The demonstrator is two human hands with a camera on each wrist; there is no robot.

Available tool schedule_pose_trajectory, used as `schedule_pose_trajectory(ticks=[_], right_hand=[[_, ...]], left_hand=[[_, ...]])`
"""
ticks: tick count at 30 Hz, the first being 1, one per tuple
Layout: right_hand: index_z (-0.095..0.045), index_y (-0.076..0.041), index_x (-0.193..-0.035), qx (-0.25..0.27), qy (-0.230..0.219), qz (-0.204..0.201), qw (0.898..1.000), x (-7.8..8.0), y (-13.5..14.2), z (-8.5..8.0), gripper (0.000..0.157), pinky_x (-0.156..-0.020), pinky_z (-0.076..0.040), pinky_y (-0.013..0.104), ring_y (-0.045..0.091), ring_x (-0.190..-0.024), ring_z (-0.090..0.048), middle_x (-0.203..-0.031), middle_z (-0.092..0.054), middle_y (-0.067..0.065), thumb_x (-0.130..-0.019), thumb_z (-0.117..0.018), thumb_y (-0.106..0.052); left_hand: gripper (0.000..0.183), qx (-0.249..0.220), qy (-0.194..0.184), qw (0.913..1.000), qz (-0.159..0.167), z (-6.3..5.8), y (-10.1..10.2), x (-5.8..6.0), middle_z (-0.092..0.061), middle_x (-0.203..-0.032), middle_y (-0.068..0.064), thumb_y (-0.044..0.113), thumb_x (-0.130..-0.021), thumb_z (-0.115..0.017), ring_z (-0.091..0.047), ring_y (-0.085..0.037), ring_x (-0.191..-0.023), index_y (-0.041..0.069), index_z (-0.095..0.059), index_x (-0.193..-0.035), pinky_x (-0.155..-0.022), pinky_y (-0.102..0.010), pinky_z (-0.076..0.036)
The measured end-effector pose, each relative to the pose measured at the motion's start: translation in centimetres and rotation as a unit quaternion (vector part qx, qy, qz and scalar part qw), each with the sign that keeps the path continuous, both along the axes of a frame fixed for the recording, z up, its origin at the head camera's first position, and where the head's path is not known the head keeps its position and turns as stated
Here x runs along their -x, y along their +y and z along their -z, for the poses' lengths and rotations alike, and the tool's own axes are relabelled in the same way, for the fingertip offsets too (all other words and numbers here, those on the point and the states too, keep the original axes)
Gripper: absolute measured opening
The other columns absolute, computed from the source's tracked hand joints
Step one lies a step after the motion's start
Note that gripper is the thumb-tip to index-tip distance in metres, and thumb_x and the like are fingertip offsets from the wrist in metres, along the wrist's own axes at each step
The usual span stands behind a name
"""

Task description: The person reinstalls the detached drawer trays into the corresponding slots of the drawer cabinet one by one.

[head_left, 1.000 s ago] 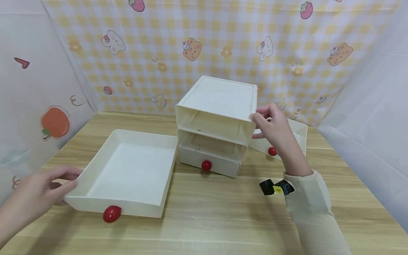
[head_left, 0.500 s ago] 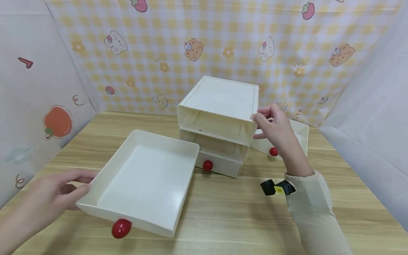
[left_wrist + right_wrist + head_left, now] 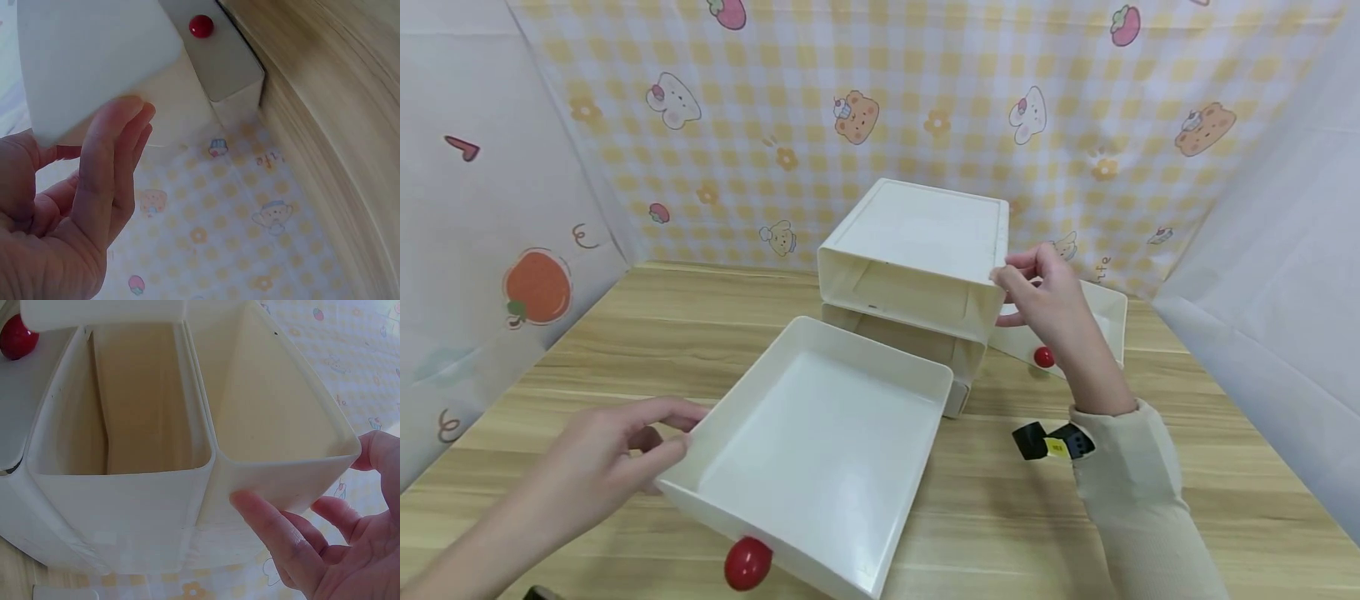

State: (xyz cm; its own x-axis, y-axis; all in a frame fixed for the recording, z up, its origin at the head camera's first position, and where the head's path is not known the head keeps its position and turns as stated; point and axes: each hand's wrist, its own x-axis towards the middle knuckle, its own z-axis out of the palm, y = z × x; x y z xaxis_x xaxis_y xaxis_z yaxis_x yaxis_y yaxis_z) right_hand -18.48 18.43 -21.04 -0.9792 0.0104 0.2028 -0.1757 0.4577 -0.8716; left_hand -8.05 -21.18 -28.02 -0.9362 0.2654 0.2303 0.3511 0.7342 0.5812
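My left hand (image 3: pixel 606 454) grips the left wall of a white drawer (image 3: pixel 827 433) with a red round knob (image 3: pixel 748 563). Its thumb is inside the wall. The drawer is tilted in front of the white drawer cabinet (image 3: pixel 925 229), its far edge overlapping the middle slot in the head view. At the cabinet's upper right front corner, my right hand (image 3: pixel 1048 287) holds on, thumb on top and fingers against the side. The right wrist view shows the upper slot (image 3: pixel 275 406) and middle slot (image 3: pixel 144 406) without drawers; a closed drawer (image 3: pixel 231 69) fills the bottom one.
Another white drawer (image 3: pixel 1108 308) with a red knob lies on the wooden table (image 3: pixel 1037 517), behind my right forearm. A checkered cloth (image 3: pixel 760 108) hangs at the back, with white cloth on both sides. A black device (image 3: pixel 1052 440) sits at my right wrist.
My left hand has carried the drawer rightward and tilted it, from the left of the cabinet to its front, covering the bottom drawer's knob. My right hand stays on the cabinet corner.
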Motion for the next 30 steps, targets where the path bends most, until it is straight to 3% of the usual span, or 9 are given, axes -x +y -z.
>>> schedule_pose_trajectory(ticks=[9, 21, 26, 30], right_hand=[[-0.04, 0.002, -0.116, -0.001, 0.0, 0.003, 1.0, 0.0, 0.0, 0.1, 0.038, -0.064, -0.058, 0.029, 0.031, -0.093, -0.055, -0.102, -0.044, 0.009, -0.093, -0.049, -0.027], [-0.041, 0.001, -0.115, 0.002, 0.003, -0.001, 1.0, -0.2, -0.1, 0.0, 0.036, -0.064, -0.058, 0.03, 0.029, -0.092, -0.053, -0.102, -0.044, 0.009, -0.092, -0.049, -0.026], [-0.04, 0.002, -0.116, -0.005, 0.003, 0.001, 1.0, -0.2, -0.1, 0.0, 0.039, -0.064, -0.058, 0.03, 0.027, -0.09, -0.054, -0.103, -0.044, 0.01, -0.093, -0.049, -0.027], [-0.04, 0.003, -0.117, -0.009, 0.005, 0.003, 1.0, -0.2, -0.1, 0.0, 0.039, -0.064, -0.058, 0.03, 0.024, -0.088, -0.054, -0.102, -0.044, 0.01, -0.093, -0.048, -0.027]], left_hand=[[0.022, -0.011, 0.0, 0.9999, 0.003, -0.8, 2.3, 0.4, -0.069, -0.083, 0.003, 0.007, -0.084, -0.063, -0.054, 0.002, -0.055, 0.013, -0.068, -0.104, -0.044, -0.022, -0.048], [0.022, 0.002, -0.008, 1.0, -0.005, -1.3, 3.6, 1.1, -0.066, -0.073, 0.005, 0.006, -0.085, -0.059, -0.052, 0.001, -0.055, 0.011, -0.067, -0.105, -0.043, -0.021, -0.045], [0.024, 0.011, 0.01, 0.9998, -0.013, -1.4, 4.0, 1.0, -0.063, -0.067, 0.008, 0.005, -0.084, -0.057, -0.05, 0.001, -0.052, 0.013, -0.068, -0.104, -0.041, -0.021, -0.042], [0.024, 0.016, 0.028, 0.9993, -0.019, -1.5, 4.6, 0.7, -0.065, -0.076, 0.005, 0.004, -0.083, -0.056, -0.048, 0.002, -0.051, 0.012, -0.068, -0.102, -0.04, -0.021, -0.039]])
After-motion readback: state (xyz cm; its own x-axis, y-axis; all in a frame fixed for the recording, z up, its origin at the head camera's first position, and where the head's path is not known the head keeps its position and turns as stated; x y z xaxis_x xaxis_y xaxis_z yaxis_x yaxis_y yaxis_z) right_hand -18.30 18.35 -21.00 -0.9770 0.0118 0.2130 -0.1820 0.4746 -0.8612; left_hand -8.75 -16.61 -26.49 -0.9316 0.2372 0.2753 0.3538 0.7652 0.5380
